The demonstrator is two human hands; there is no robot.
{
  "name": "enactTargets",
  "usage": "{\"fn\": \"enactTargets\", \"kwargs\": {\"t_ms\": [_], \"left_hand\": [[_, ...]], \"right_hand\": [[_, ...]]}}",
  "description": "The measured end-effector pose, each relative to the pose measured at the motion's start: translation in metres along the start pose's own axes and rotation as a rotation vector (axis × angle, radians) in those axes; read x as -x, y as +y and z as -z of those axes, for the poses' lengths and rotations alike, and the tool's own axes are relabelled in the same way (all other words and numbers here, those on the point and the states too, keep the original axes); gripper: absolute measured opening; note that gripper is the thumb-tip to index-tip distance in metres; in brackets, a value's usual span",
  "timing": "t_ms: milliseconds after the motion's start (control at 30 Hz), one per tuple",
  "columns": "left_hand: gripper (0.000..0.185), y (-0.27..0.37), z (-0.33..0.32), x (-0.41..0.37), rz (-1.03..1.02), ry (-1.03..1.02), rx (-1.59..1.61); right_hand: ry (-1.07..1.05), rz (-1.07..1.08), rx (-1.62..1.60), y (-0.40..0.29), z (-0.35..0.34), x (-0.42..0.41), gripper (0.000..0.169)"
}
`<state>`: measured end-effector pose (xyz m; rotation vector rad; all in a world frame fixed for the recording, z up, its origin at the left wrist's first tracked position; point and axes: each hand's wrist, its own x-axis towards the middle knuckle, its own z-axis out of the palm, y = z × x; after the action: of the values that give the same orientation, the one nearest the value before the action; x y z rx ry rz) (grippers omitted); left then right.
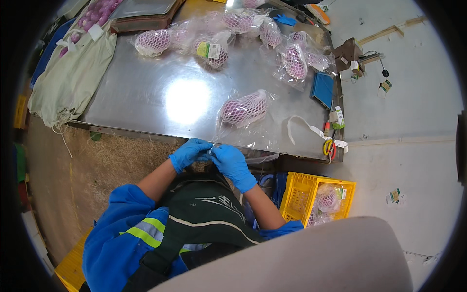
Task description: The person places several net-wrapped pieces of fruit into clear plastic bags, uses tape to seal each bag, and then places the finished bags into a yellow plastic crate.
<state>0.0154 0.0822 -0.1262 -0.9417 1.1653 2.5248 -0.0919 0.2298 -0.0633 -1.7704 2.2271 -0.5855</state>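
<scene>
Both of my hands wear blue gloves and meet at the near edge of the metal table. My left hand (192, 152) and my right hand (230, 161) pinch the gathered end of a clear plastic bag (251, 135) between their fingertips. The exact grip is partly hidden by the fingers. The rest of this bag lies on the metal table (138, 91), just beyond my right hand. Inside it, purple produce (245, 108) sits in a white mesh net.
Several bagged nets of purple produce (152, 42) lie along the table's far side. A cloth sack (73, 80) hangs over the left edge. At right are a blue box-like object (322, 89), a white strip (308, 126) and yellow-red scissors (329, 148). A yellow crate (299, 195) holds more bags.
</scene>
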Motion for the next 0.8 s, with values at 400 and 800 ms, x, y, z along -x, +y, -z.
{"fn": "enactTargets", "kwargs": {"t_ms": [400,800], "left_hand": [[0.026,-0.002,-0.001,-0.004,-0.107,0.061,-0.195],[0.024,0.021,-0.014,0.008,-0.015,-0.052,-0.255]], "right_hand": [[0.146,0.021,0.253,-0.008,-0.032,0.002,0.01],[-0.366,-0.989,-0.807,-0.026,0.138,0.235,0.043]]}}
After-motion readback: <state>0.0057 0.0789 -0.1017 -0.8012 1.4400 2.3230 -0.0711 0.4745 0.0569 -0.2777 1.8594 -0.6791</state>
